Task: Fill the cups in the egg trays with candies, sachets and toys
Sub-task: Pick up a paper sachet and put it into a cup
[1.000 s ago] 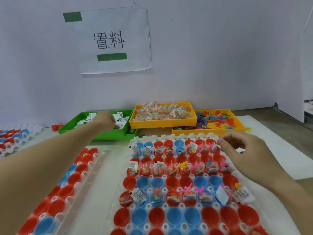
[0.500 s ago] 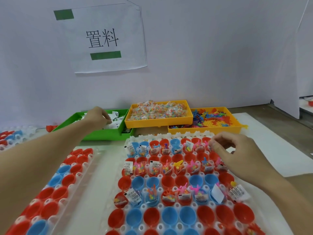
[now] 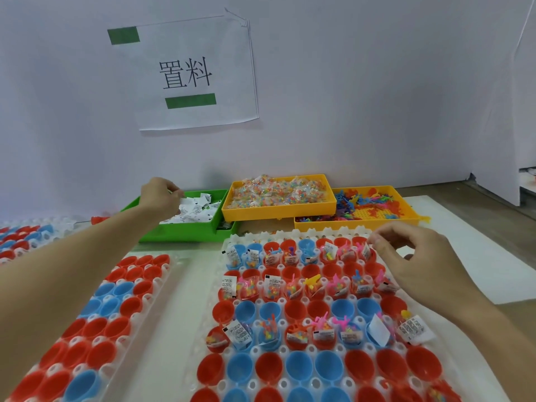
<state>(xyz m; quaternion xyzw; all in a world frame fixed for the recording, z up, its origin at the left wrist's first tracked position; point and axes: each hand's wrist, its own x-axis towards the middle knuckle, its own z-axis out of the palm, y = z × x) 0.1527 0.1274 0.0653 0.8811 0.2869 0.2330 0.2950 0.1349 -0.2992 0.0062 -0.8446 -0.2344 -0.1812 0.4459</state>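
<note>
Two hands worked apart: the left hand [image 3: 161,195] pinched sachets [image 3: 197,208] in the far green bin [image 3: 185,232], the right hand [image 3: 412,256] pinched a sachet over the far-right cup [image 3: 367,252].

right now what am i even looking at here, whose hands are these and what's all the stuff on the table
This is one picture from a camera worn on a person's head, looking forward and down, so the two bare arms are the wearer's own. There is no machine.

The left hand reaches into a green tray of white paper sachets and is curled on some of them. The right hand hovers over the far right corner of the middle egg tray, fingers bent near a sachet; whether it holds it is unclear.

Behind sit a yellow tray of wrapped candies and another yellow tray of colourful plastic toys. The middle tray's red and blue cups are partly filled. A second egg tray on the left holds empty cups.
</note>
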